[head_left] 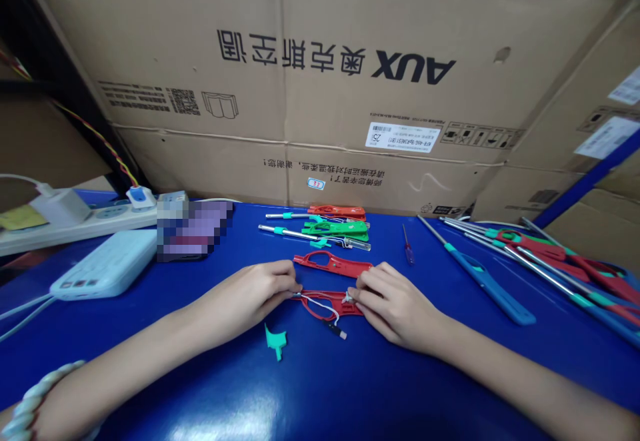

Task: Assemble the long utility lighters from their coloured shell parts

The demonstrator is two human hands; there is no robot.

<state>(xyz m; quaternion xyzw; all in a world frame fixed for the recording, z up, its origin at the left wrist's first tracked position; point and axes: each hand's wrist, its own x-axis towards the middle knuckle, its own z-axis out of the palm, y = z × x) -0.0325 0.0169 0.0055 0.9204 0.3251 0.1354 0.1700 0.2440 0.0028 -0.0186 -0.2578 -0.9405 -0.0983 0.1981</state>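
A red lighter casing half (309, 296) lies open side up on the table in front of me. My left hand (273, 285) is closed, fingertips pinched at its left end, where a white wire (320, 305) begins. My right hand (397, 304) is closed at the other end, thumb and finger on a small whitish piece (349, 297) in the shell. The wire runs to a small black igniter part (336, 329) hanging at the near edge. Just beyond lies the second red casing half (333, 263), near my right fingers. A green trigger (277, 342) lies below my left hand.
Opened lighters with red (343, 212) and green casings (345, 229) lie behind. A screwdriver (409, 252) and a blue lighter (487, 286) are to the right, beside several piled lighters (565, 264). At left are a white power bank (107, 264) and a power strip (113, 217). A cardboard box (300, 107) stands behind.
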